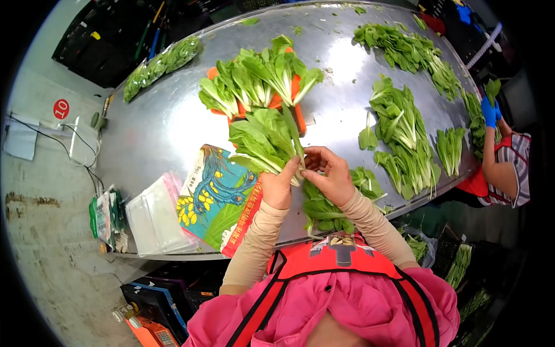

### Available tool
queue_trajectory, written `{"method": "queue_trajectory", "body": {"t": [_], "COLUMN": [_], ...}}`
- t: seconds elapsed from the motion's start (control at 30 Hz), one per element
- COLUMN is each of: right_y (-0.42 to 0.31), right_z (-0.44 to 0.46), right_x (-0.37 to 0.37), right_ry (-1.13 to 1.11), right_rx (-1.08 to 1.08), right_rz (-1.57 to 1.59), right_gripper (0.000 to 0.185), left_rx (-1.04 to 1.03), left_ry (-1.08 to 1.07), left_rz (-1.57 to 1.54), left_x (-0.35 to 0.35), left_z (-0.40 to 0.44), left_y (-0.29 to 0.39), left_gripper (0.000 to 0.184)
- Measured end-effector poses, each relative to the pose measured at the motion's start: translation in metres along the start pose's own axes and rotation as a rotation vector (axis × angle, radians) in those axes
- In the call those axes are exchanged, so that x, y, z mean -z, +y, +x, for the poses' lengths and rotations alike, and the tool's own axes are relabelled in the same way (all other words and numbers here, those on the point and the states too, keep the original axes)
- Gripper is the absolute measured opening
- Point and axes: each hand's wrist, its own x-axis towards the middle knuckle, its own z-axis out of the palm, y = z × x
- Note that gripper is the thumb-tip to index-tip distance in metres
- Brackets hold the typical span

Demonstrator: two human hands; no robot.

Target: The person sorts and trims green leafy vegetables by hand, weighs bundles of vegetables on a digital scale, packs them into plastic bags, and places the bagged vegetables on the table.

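My left hand is closed around the base of a bunch of leafy greens, whose leaves point up and away from me. Close beside it, my right hand pinches at the stem ends of the same bunch. Just beyond the bunch, more greens lie on an orange tray. Below my left hand is a colourful printed bag, lying flat. Loose greens rest under and behind my right hand, partly hidden by it.
Piles of greens lie on the right of the metal table. Clear plastic bags sit near the left edge, bagged greens at the far left. A co-worker's blue-gloved hand holds a leaf at the right edge.
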Motion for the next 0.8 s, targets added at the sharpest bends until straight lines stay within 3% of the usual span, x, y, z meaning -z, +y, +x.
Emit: {"method": "queue_trajectory", "body": {"t": [0.17, 0.27, 0.43, 0.5, 0.57, 0.63, 0.73, 0.8], "right_y": [0.011, 0.006, 0.008, 0.016, 0.041, 0.038, 0.039, 0.048], "right_z": [0.021, 0.025, 0.018, 0.010, -0.008, -0.025, -0.036, -0.035], "right_x": [-0.012, -0.004, 0.019, 0.037, 0.069, 0.091, 0.109, 0.107], "right_ry": [0.073, 0.129, 0.162, 0.198, 0.194, 0.203, 0.189, 0.151], "right_rx": [-0.081, -0.192, -0.286, -0.300, -0.259, -0.058, -0.146, -0.148], "right_rz": [0.301, 0.480, 0.585, 0.360, -0.010, -0.817, -0.844, -0.820], "right_gripper": [0.038, 0.039, 0.041, 0.043, 0.048, 0.052, 0.052, 0.049], "left_rx": [-0.055, 0.040, 0.023, -0.020, -0.181, -0.281, -0.357, -0.253], "left_ry": [0.039, 0.032, 0.039, -0.009, 0.104, 0.066, 0.120, 0.031], "left_rz": [-0.082, -0.330, -0.565, -0.584, -0.284, -0.121, 0.029, 0.078], "left_x": [0.010, -0.001, -0.004, 0.001, 0.012, 0.032, 0.050, 0.066], "left_z": [0.012, 0.011, 0.021, 0.033, 0.047, 0.073, 0.118, 0.152], "left_y": [0.004, 0.010, 0.014, 0.031, 0.066, 0.100, 0.129, 0.126], "left_gripper": [0.029, 0.027, 0.020, 0.021, 0.021, 0.022, 0.023, 0.026]}}
